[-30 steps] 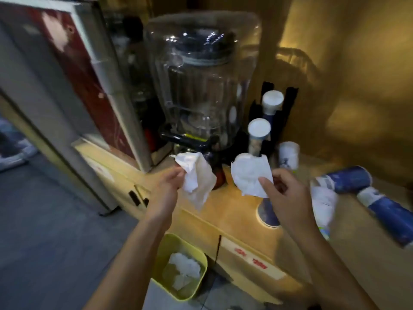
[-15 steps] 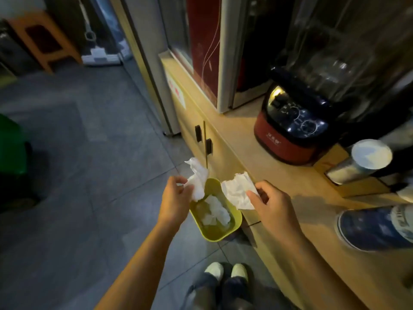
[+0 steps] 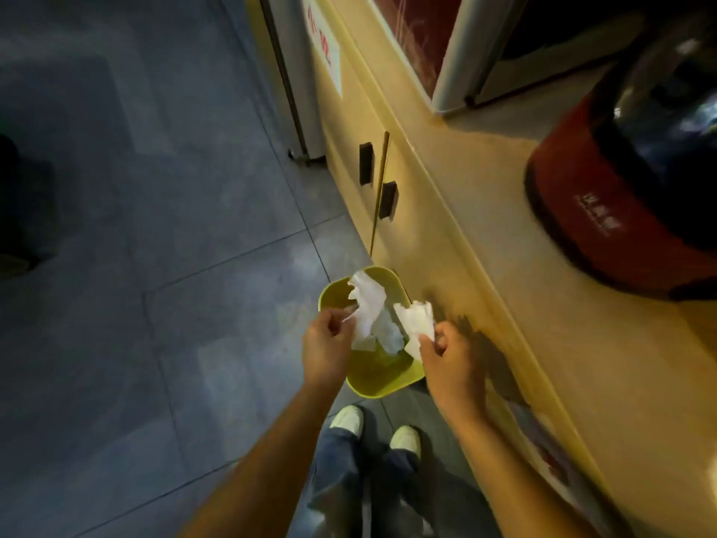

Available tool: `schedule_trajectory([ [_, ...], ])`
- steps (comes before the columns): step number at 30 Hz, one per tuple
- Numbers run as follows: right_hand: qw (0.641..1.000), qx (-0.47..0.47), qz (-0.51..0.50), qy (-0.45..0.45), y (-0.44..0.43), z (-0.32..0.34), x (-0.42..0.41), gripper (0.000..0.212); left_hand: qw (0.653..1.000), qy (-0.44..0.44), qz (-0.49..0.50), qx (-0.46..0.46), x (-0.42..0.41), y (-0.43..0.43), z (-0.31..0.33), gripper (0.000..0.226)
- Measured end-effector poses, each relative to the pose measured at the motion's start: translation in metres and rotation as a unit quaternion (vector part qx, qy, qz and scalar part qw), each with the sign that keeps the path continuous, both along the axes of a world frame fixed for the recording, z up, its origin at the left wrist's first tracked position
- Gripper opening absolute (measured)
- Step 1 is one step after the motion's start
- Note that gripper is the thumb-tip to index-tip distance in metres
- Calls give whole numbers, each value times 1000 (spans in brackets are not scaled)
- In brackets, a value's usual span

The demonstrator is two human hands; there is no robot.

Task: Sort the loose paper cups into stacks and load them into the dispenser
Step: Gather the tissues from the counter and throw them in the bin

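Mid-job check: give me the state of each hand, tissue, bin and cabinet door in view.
Left hand: pinching crumpled white tissue over bin.
Right hand: pinching smaller white tissue, not yet dropped.
Yellow-green plastic bin: upright on floor, open.
Cream cabinet doors: closed.

view: my head has tipped from the countertop down to the floor | hands: my left hand (image 3: 328, 343) and right hand (image 3: 446, 353) have dropped from counter height to just over the yellow bin (image 3: 382, 376) | paper: each crumpled white tissue (image 3: 372, 312) now hangs above its opening | cups: gone from view
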State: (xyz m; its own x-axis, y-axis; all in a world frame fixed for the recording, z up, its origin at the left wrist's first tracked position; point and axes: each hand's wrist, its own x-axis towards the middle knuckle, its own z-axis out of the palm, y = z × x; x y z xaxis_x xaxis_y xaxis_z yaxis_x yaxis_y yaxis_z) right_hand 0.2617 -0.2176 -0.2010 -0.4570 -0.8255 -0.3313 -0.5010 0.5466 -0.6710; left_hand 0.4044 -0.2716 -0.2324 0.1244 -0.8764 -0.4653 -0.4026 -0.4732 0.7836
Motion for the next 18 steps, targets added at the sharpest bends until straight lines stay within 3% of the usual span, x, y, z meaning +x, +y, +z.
schedule_trajectory([
  [6, 991, 57, 45, 111, -30, -118, 11, 22, 985, -147, -94, -2, 1, -14, -123, 12],
  [11, 981, 129, 37, 138, -35, -219, 20, 19, 915, -281, -237, -167, 7, -14, -189, 7],
  [16, 952, 263, 121, 97, -17, -279, 22, 47, 818, -379, -433, -13, 16, -5, -241, 30],
  [18, 944, 288, 138, 86, -11, -283, 18, 55, 794, -386, -470, -12, 15, -1, -244, 34],
])
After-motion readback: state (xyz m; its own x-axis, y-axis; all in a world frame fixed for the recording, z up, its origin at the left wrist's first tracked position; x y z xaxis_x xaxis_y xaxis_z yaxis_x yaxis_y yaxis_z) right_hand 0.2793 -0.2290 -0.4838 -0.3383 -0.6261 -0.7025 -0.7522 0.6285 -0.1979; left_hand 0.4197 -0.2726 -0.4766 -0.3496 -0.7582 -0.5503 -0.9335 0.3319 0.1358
